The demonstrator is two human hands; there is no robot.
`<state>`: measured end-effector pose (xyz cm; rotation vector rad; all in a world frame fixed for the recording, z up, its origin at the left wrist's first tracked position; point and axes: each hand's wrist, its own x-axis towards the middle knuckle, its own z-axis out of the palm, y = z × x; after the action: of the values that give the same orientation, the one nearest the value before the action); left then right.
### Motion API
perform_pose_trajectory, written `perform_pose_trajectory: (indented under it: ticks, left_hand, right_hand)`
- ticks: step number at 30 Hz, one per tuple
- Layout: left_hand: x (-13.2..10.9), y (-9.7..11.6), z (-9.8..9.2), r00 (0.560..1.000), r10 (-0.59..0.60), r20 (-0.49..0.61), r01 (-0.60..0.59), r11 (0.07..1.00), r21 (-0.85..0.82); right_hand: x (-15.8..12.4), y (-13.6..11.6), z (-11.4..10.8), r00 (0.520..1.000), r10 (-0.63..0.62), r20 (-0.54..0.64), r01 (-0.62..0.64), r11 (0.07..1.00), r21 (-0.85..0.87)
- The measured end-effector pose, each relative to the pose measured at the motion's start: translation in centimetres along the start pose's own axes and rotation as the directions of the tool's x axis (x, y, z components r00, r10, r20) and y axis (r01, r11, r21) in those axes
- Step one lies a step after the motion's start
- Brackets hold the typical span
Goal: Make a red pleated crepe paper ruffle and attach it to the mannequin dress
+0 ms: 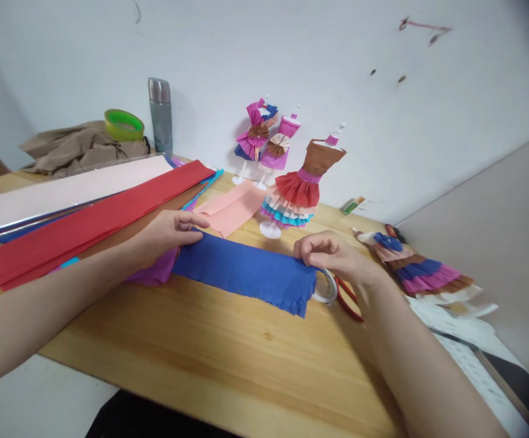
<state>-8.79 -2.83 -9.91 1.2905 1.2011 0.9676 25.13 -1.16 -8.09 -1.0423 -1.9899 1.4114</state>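
A strip of blue crepe paper point(246, 271) stretches between my two hands above the wooden table point(228, 353). My left hand point(168, 234) pinches its upper left corner, and my right hand point(326, 252) pinches the upper right corner. Small ruffles run along the strip's right end, which hangs down. Just beyond that end lie a roll of white tape point(331, 287) and red-handled scissors point(350, 301), both partly covered by my right hand and the strip. Behind the strip stands a small dress form point(323, 158) in a brown top and a layered ruffled skirt.
Folded red paper point(100, 222) and pale pink paper point(64, 198) lie at left. Peach paper point(235, 210) lies behind my left hand. Two more dressed forms point(269, 137) stand by the wall. A ruffled dress point(422, 264) lies at right. A bottle point(160, 118) and green tape point(125, 126) are at back left.
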Motion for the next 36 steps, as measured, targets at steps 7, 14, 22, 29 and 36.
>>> perform_pose_trajectory:
  ticks: [7,14,22,29,36]
  left_hand:
    - [0.3,-0.9,0.2,0.998,0.050,0.041,-0.056,0.983,0.174]
    - [0.3,-1.2,0.6,0.995,0.099,0.022,-0.101,0.977,0.188]
    - [0.0,-1.1,0.5,0.997,0.071,0.009,-0.071,0.990,0.125]
    - [-1.0,-1.5,1.8,0.970,0.151,0.191,-0.159,0.987,0.024]
    - [-2.2,-2.2,3.0,0.960,0.102,0.262,-0.092,0.995,-0.050]
  right_hand:
    - [0.8,0.0,2.4,0.985,0.131,0.113,-0.116,0.985,-0.131]
    - [0.9,0.2,3.7,0.982,0.073,0.174,-0.032,0.973,-0.231]
    - [1.4,0.2,5.2,0.967,0.095,0.235,-0.022,0.955,-0.297]
    - [1.7,0.0,8.8,1.000,0.003,-0.012,-0.001,0.992,0.129]
    - [1.6,-0.5,10.9,0.989,0.130,0.068,-0.136,0.985,0.107]
